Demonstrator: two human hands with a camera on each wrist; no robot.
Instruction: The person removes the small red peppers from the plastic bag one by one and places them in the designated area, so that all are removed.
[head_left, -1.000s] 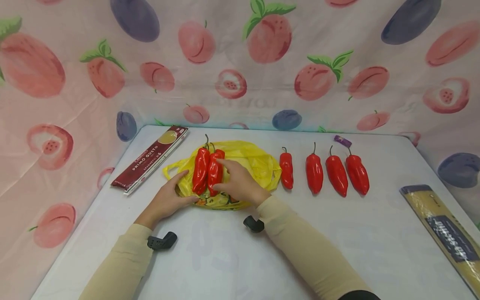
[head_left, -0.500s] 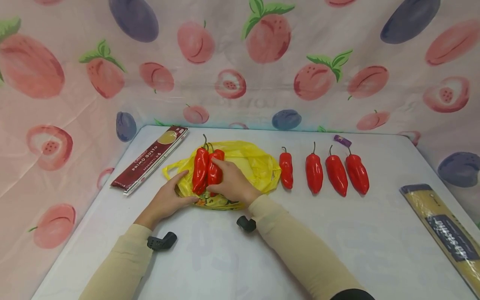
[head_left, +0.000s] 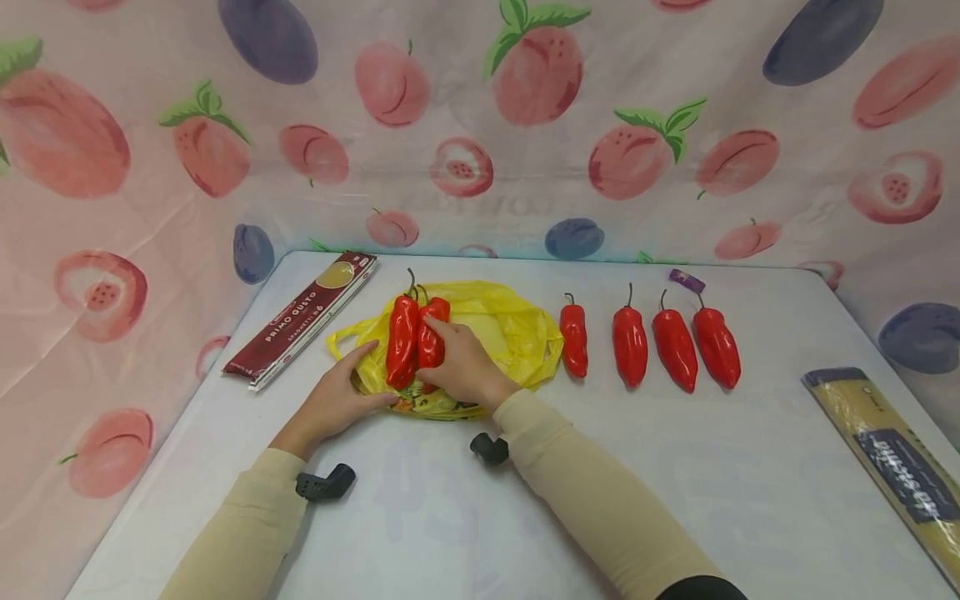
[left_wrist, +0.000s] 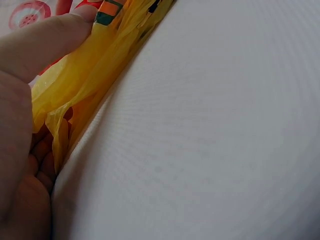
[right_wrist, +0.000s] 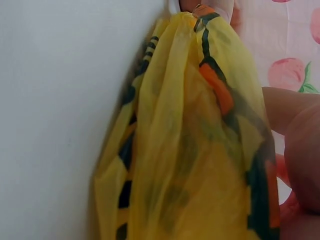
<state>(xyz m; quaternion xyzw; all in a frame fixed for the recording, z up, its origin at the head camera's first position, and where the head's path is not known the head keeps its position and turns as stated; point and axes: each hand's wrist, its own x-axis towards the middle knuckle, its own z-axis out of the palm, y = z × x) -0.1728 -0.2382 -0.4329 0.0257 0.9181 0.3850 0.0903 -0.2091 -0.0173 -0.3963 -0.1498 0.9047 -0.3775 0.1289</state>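
while the right hand (head_left: 467,363) hides part of the red pepper (head_left: 431,347) it's gripping on the yellow bag (head_left: 517,329), the left hand (head_left: 335,402) pinches the bag's edge, some fingers hidden. white table (head_left: 405,525), peach-print backdrop (head_left: 517,167), gold packet (head_left: 888,458) cut off.

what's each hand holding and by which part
The right hand grips the nearest pepper around its body; the left hand holds the bag by its near left edge.
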